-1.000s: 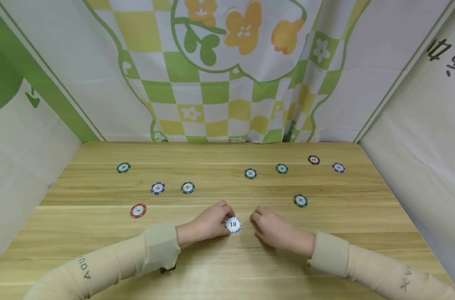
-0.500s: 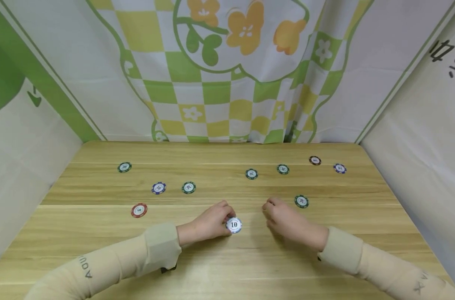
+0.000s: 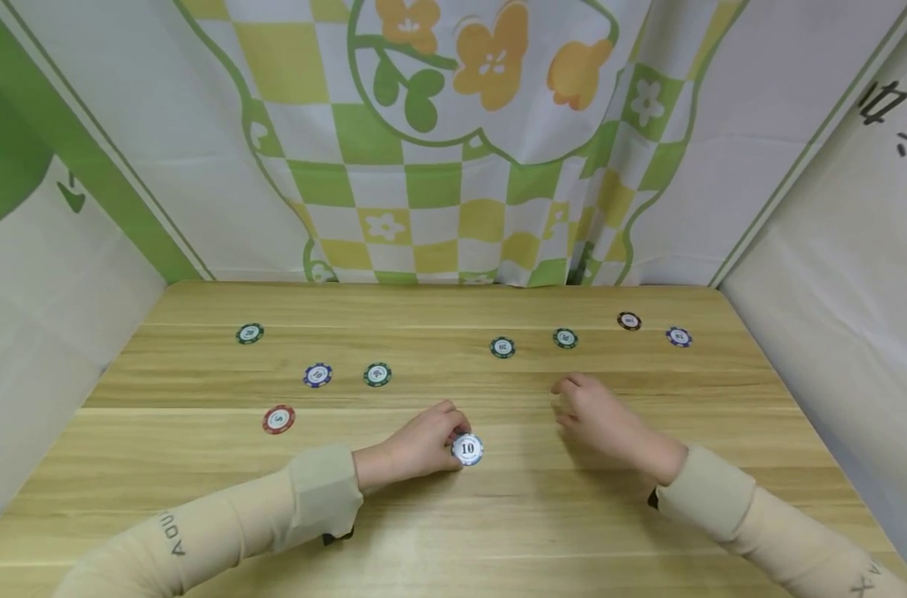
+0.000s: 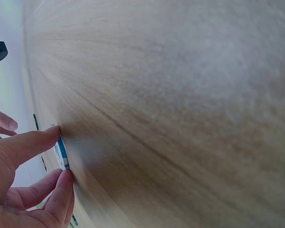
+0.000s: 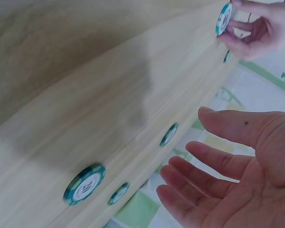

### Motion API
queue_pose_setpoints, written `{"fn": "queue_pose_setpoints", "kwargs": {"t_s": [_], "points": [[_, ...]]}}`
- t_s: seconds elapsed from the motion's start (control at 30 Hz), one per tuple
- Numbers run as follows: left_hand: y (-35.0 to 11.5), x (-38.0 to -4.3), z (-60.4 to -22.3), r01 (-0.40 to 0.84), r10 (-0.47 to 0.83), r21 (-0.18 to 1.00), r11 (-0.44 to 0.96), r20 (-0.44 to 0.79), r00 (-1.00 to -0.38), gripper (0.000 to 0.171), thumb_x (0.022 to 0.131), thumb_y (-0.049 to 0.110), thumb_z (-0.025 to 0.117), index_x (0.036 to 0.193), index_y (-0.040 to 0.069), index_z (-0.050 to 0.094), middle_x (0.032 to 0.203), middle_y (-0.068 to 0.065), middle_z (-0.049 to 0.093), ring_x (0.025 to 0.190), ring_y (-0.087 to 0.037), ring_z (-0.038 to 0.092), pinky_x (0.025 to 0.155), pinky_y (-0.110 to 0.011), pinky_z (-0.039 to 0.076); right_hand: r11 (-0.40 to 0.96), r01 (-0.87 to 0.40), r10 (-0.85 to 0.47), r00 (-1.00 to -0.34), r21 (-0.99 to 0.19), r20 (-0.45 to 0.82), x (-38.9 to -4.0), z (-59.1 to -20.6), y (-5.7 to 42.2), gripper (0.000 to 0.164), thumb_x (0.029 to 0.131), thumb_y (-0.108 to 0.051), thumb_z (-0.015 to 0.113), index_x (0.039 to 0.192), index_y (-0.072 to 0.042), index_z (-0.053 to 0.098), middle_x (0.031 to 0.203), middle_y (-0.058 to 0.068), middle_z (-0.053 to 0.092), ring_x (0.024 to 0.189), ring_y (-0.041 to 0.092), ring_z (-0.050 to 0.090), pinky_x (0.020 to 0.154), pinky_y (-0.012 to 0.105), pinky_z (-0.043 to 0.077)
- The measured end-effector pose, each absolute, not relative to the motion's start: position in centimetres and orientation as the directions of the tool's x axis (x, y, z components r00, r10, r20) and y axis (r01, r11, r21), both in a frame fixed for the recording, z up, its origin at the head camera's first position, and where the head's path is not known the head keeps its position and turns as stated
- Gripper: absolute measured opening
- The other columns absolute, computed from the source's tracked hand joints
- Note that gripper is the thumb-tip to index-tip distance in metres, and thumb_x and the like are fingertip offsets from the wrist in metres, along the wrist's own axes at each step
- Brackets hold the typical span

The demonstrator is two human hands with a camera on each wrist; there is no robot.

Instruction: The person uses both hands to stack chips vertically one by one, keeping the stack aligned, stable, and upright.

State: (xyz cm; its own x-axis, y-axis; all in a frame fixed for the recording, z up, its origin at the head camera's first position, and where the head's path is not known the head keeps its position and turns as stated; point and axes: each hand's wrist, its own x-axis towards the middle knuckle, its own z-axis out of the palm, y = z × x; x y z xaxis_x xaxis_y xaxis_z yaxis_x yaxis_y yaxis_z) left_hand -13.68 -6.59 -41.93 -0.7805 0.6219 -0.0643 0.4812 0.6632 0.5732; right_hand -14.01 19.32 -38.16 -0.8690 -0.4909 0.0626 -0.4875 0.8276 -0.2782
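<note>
My left hand pinches a white-faced, blue-edged poker chip marked 10 between thumb and fingertips, low over the table. In the left wrist view this chip's edge shows between the thumb and fingers. My right hand hovers over the table to the right, holding nothing. The right wrist view shows its fingers spread and relaxed, the palm bare. A green chip marked 20 lies flat on the table near that hand; in the head view the hand covers it.
Across the wooden table lie several more chips: a red chip, a blue chip and a green chip at left. Further back are a green chip, a black chip and another blue chip. A patterned curtain hangs behind.
My right hand has moved away from the left hand, rightward and slightly farther back, coming over the green chip at right. The left hand stays in place with its chip.
</note>
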Motion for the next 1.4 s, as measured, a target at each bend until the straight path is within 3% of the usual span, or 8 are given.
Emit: {"fn": "queue_pose_setpoints", "kwargs": {"t_s": [0.8, 1.4], "points": [[-6.5, -13.5, -41.7, 0.467, 0.625, 0.592, 0.657, -0.081, -0.776, 0.035, 0.07, 0.008, 0.075, 0.1, -0.001, 0.059, 0.091, -0.004, 0.049, 0.082, -0.013, 0.052, 0.073, -0.023, 0.046, 0.894, -0.284, -0.318, -0.947, -0.346, -0.047, -16.0, -38.9, 23.3, 0.033, 0.081, -0.001, 0.061, 0.112, 0.011, 0.055, 0.111, 0.026, 0.055, 0.103, 0.04, 0.053, 0.087, 0.048, 0.044], [-6.7, -13.5, -41.7, 0.473, 0.62, 0.574, 0.668, -0.078, -0.78, 0.035, 0.07, 0.009, 0.076, 0.099, 0.0, 0.06, 0.09, -0.004, 0.049, 0.079, -0.012, 0.049, 0.071, -0.023, 0.045, 0.904, -0.295, -0.315, -0.949, -0.311, -0.016, -15.9, -40.4, 24.3, 0.03, 0.078, -0.002, 0.065, 0.105, 0.01, 0.059, 0.102, 0.026, 0.058, 0.095, 0.04, 0.056, 0.081, 0.048, 0.046]]}}
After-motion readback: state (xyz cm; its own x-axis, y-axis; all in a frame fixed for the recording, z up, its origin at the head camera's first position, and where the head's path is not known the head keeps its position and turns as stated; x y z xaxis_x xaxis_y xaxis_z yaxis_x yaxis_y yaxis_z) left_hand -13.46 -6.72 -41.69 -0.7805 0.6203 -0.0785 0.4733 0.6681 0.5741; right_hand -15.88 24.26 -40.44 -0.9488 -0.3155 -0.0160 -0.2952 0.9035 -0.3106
